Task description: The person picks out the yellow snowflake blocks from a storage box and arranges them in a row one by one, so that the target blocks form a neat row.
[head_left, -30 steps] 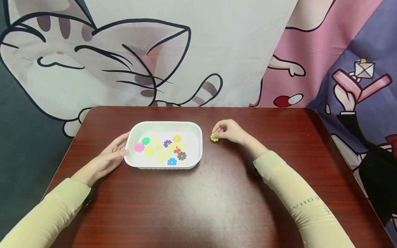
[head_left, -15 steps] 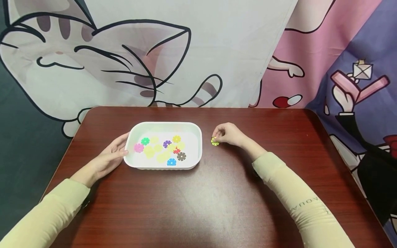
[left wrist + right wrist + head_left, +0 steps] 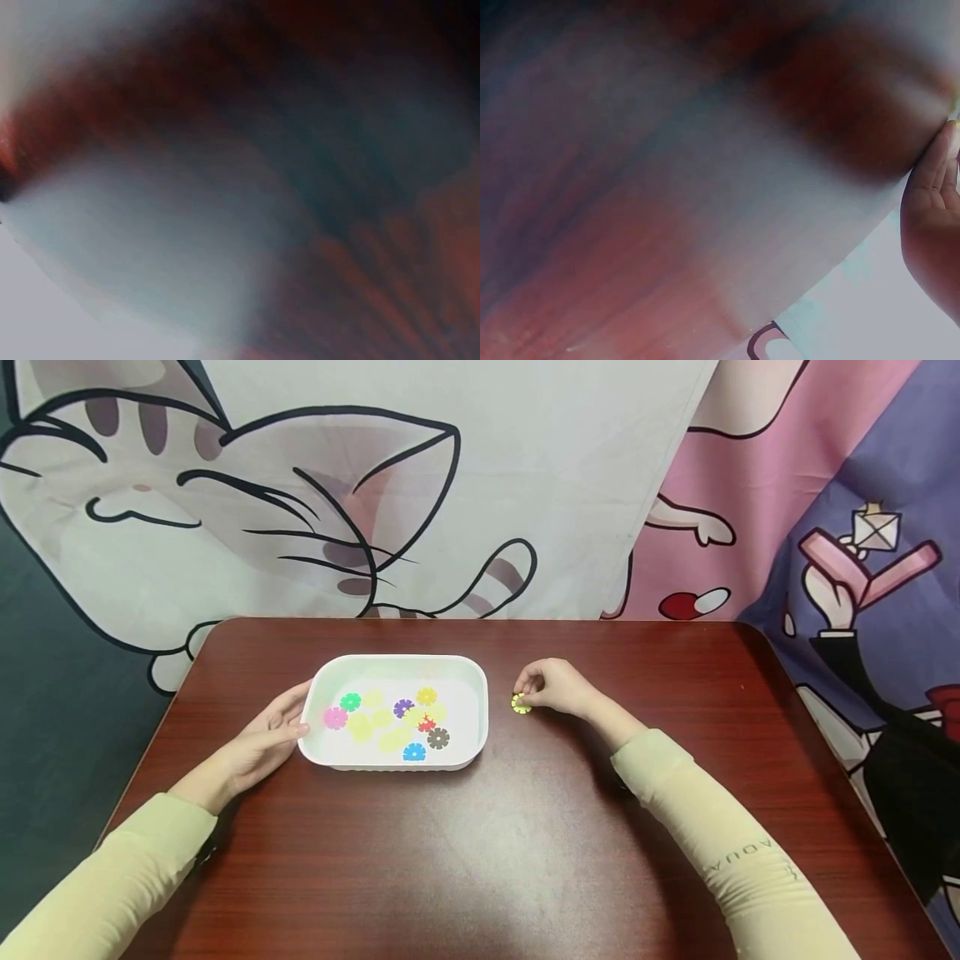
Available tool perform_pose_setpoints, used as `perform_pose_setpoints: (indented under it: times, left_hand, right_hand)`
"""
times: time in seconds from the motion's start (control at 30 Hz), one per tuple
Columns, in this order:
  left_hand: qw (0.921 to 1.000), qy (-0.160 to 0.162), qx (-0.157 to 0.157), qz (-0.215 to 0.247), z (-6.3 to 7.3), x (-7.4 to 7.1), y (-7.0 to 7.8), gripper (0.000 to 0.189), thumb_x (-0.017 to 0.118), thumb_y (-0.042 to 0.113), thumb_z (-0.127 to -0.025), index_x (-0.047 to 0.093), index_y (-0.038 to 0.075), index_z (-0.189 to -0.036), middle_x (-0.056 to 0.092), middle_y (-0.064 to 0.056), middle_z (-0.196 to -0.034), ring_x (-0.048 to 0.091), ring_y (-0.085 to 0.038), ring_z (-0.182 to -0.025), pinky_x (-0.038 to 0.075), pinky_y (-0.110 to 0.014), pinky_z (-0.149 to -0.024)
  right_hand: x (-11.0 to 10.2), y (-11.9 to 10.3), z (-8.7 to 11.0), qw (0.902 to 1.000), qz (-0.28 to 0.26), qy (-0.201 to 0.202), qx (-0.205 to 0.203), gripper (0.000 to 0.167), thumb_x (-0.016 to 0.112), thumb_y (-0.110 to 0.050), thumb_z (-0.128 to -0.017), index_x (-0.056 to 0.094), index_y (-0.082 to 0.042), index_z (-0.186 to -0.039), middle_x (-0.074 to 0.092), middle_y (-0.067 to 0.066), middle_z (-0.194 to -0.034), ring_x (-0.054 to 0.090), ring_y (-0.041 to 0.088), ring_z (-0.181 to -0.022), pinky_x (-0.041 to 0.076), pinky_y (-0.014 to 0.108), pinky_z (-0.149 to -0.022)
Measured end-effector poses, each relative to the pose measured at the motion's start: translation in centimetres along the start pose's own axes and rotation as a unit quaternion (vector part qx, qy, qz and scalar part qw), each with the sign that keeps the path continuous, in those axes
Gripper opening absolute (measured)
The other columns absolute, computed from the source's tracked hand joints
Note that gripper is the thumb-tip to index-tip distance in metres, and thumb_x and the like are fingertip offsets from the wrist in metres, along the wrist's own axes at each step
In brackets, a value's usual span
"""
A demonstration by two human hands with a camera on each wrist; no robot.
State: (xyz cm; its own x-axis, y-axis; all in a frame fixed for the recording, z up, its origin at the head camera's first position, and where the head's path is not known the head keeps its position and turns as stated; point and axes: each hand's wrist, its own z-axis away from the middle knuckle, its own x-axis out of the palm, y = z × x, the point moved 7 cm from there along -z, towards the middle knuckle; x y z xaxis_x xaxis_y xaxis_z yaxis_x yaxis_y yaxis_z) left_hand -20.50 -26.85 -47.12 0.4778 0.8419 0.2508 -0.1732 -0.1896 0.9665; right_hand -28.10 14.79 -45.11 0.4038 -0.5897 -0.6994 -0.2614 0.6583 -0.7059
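Yellow-green disc [image 3: 521, 703]: just right of frame centre, fingertips of your right grip [image 3: 557, 683] pinching it. White tray [image 3: 393, 766] near it, centre-left; your left grip [image 3: 273, 733] holds its left end. Coloured discs [image 3: 414, 752] lie inside; bench [image 3: 450, 868] beneath.

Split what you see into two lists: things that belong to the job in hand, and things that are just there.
Likely part of the job:
yellow-green piece, pinched by the right hand
white tray, held at its edge by the left hand
coloured pieces in the tray

Just there:
table
cat-print cloth
pink-and-blue printed cloth
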Motion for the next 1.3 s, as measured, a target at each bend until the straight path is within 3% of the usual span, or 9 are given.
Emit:
perform_pose_setpoints:
  times: [0.43, 0.83, 1.03, 1.3]
  left_hand:
    - [1.0000, -0.005, 0.003, 0.002, 0.1, -0.2, -0.1, 0.064, 0.046, -0.007, -0.108, 0.029, 0.020, -0.163, 0.042, 0.016, -0.156, 0.049, 0.008, -0.141, 0.043, -0.011, -0.111]
    - [1.0000, -0.002, 0.000, 0.003, 0.0, -0.1, 0.0, 0.067, 0.047, -0.007, -0.107, 0.025, 0.017, -0.166, 0.039, 0.015, -0.158, 0.048, 0.007, -0.142, 0.042, -0.011, -0.112]
    - [0.9999, -0.005, 0.005, 0.009, 0.0, 0.0, -0.1, 0.065, 0.048, -0.006, -0.107, 0.028, 0.018, -0.164, 0.039, 0.014, -0.158, 0.049, 0.006, -0.142, 0.042, -0.011, -0.112]
    - [1.0000, 0.003, -0.001, 0.008, 0.0, -0.1, -0.2, 0.065, 0.048, -0.007, -0.107, 0.029, 0.019, -0.163, 0.039, 0.013, -0.158, 0.050, 0.007, -0.140, 0.042, -0.011, -0.111]
  right_hand:
    - [-1.1, -0.6, -0.2, 0.9998, -0.005, 0.014, -0.012, 0.009, 0.082, -0.002, -0.089, 0.078, -0.002, -0.097, 0.076, 0.009, -0.088, 0.067, 0.011, -0.081, 0.056, 0.023, -0.079]
    - [-3.7, -4.4, -1.8, 0.9982, -0.010, 0.036, -0.047, 0.014, 0.081, -0.006, -0.091, 0.078, -0.002, -0.104, 0.078, 0.010, -0.095, 0.072, 0.020, -0.089, 0.058, 0.029, -0.086]
    - [-3.4, -6.7, -2.7, 0.9976, -0.018, 0.023, -0.063, 0.013, 0.081, -0.007, -0.092, 0.077, -0.005, -0.104, 0.078, 0.010, -0.098, 0.073, 0.022, -0.093, 0.060, 0.036, -0.090]
    - [-1.5, -9.5, -3.9, 0.9958, -0.029, -0.007, -0.086, 0.014, 0.080, -0.005, -0.093, 0.077, -0.001, -0.107, 0.078, 0.010, -0.099, 0.072, 0.021, -0.093, 0.060, 0.034, -0.089]
